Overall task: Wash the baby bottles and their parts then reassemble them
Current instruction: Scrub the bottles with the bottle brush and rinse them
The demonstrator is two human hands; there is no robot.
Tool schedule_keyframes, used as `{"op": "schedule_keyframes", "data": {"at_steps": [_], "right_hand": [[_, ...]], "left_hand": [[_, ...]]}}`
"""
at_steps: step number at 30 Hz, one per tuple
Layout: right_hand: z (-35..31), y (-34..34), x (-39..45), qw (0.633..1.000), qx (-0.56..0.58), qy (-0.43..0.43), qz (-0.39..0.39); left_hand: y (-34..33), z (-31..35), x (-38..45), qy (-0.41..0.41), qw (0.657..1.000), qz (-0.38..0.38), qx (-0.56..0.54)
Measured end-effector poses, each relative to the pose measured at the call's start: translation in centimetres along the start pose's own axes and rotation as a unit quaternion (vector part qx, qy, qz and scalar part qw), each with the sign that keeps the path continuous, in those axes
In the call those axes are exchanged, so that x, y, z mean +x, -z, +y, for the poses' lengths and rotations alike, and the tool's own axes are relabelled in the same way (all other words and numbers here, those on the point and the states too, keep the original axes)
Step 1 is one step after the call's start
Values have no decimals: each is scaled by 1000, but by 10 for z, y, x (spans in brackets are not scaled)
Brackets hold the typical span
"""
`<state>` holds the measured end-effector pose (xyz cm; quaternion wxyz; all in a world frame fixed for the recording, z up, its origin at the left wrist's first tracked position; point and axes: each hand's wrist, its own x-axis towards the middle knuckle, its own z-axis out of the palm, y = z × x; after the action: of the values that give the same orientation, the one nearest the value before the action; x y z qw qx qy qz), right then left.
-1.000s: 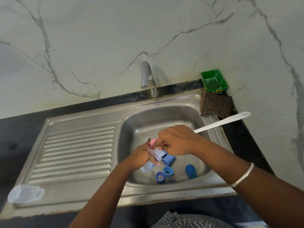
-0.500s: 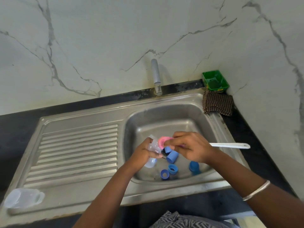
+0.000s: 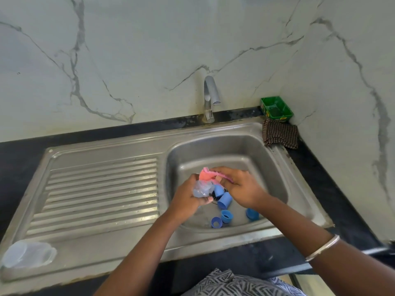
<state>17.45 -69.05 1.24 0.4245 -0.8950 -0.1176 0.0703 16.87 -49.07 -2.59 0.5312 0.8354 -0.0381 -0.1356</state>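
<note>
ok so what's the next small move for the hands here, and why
Probably rub the sponge over the clear bottle. The right hand pinches the sponge against the bottle, which the left hand grips above the basin; the tap looks off.

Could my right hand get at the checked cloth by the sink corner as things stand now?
Probably yes, but not freely: the right hand is gripping the pink sponge over the basin. The checked cloth lies uncovered on the sink rim's far right corner, on that hand's side, with nothing between.
</note>
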Motion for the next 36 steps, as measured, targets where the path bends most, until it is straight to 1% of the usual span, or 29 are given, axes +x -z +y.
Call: {"op": "schedule_keyframes", "data": {"at_steps": [2, 5, 7, 10, 11, 13, 15, 17, 20, 22, 24, 25, 27, 30, 32, 36], "right_hand": [[-2, -4, -4, 1000, -24, -8, -16], [-9, -3, -9, 986, -166, 16, -32], [-18, 1, -9, 963, -263, 32, -46], [-34, 4, -8, 920, -387, 36, -57], [-40, 4, -8, 907, -415, 33, -60], [-50, 5, -5, 894, -441, 20, -78], [-58, 6, -2, 890, -445, 5, -99], [-62, 9, 4, 892, -437, -13, -117], [-67, 16, 12, 912, -371, -58, -167], [-72, 21, 15, 922, -312, -77, -215], [-78, 26, 16, 924, -264, -81, -265], [-81, 27, 16, 924, -251, -82, -278], [-82, 28, 16, 930, -246, -90, -259], [-75, 24, 16, 947, -251, -113, -168], [-71, 22, 15, 950, -256, -130, -122], [-63, 14, 17, 943, -274, -156, -107]], "left_hand": [[2, -2, -1, -4, 1000, 2, 2], [6, -4, -4, -15, 1000, 1, 11], [6, -5, -6, -12, 1000, 10, 4], [6, -4, -9, -19, 1000, 22, 6], [6, -4, -10, -28, 999, 23, 14], [4, -4, -11, -49, 998, 32, 33], [3, -4, -13, -74, 994, 60, 62], [0, -6, -14, -105, 983, 99, 114], [-3, -9, -17, -156, 959, 149, 184], [-3, -11, -18, -191, 946, 161, 208], [-1, -11, -19, -231, 932, 155, 234], [1, -11, -18, -245, 927, 151, 239], [3, -8, -18, -255, 924, 163, 233], [5, -5, -20, -262, 919, 189, 224], [5, -5, -21, -257, 920, 195, 222], [2, -2, -16, -264, 913, 173, 259]]}}
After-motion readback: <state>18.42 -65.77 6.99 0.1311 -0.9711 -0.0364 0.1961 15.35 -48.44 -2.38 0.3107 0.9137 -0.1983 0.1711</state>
